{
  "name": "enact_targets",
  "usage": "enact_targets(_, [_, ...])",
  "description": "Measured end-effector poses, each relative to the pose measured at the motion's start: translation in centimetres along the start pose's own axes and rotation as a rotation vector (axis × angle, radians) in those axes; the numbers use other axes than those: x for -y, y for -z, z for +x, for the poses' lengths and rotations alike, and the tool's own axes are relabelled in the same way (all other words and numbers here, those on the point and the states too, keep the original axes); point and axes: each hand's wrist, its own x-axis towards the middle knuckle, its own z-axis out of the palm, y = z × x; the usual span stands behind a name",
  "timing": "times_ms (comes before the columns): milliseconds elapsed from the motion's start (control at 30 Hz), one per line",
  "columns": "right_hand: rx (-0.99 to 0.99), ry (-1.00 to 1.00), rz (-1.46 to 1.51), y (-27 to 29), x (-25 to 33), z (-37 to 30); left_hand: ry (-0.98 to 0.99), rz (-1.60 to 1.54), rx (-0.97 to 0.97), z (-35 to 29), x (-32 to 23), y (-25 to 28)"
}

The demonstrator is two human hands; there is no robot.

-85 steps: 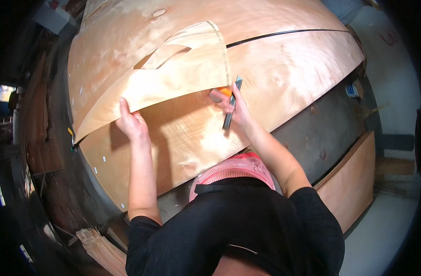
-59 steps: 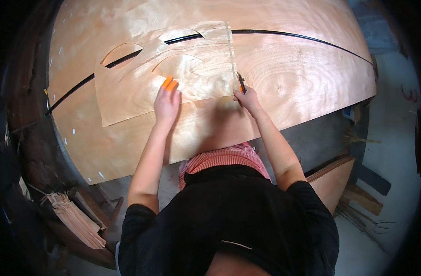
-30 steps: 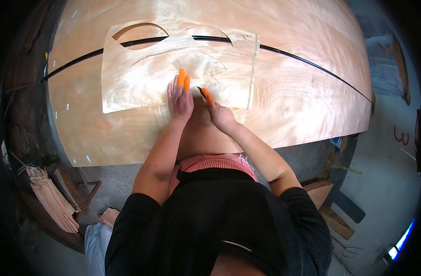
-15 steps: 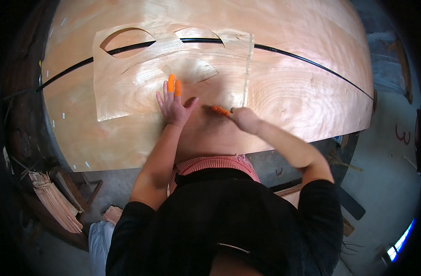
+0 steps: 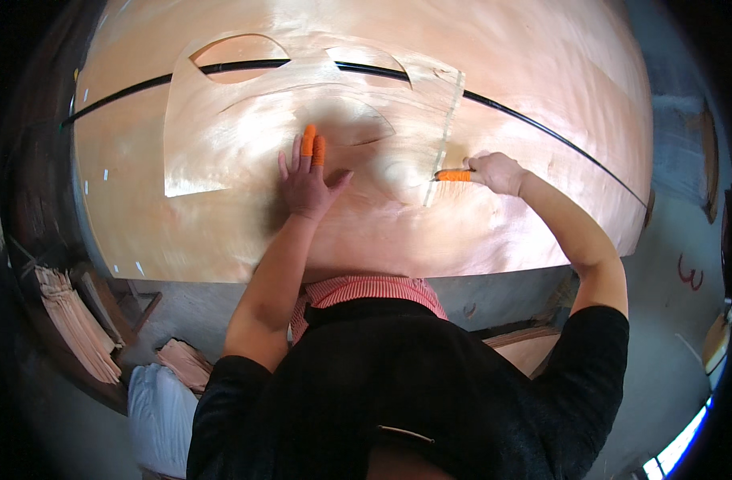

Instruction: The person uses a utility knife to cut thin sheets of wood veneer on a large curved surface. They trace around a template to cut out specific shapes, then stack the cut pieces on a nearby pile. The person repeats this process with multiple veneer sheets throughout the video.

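Observation:
A pale thin wood veneer sheet (image 5: 198, 152) lies over a larger veneer surface (image 5: 542, 184). Two lens-shaped openings pierce its far part, and a curved cut line shows near its middle. My left hand (image 5: 308, 188) rests flat on the sheet with fingers spread; orange covers wrap two of them. At the sheet's right edge, my right hand (image 5: 498, 174) grips a small knife (image 5: 456, 175) with an orange-wrapped handle. The knife's dark tip is beside the strip of tape (image 5: 444, 136) along that edge. Near the tip the sheet bulges slightly.
A long black strip (image 5: 534, 124) crosses the surface from left to right, passing under the sheet. Bundled veneer strips (image 5: 78, 328) stand at lower left, near a white bag (image 5: 162, 416). More stacked wood (image 5: 526, 344) lies below the near edge.
My right hand has carried the knife rightward to the taped edge. The sheet has shifted slightly right and turned a little. My left hand stays on it; the whole view has shifted a bit.

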Motion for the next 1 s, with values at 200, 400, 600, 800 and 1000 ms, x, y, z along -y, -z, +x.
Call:
enact_targets(200, [-0.254,0.287,-0.130,2.6,6.1,3.3,-0.018,0.002,-0.018,-0.1,0.3,0.1])
enact_targets(400, [-0.386,0.398,-0.242,3.7,8.6,10.5,-0.034,-0.017,-0.099,-0.2,0.3,0.3])
enact_targets(600, [-0.380,0.294,-0.189,2.7,7.8,11.1,0.004,-0.037,-0.074,-0.3,0.2,0.2])
enact_targets(800, [-0.312,-0.178,0.227,-0.6,5.3,5.9,-0.070,-0.047,-0.078,-0.4,0.1,-0.5])
enact_targets(1000, [-0.512,-0.152,0.089,-3.6,6.9,4.1,-0.545,-0.200,0.072,1.2,-0.9,-0.1])
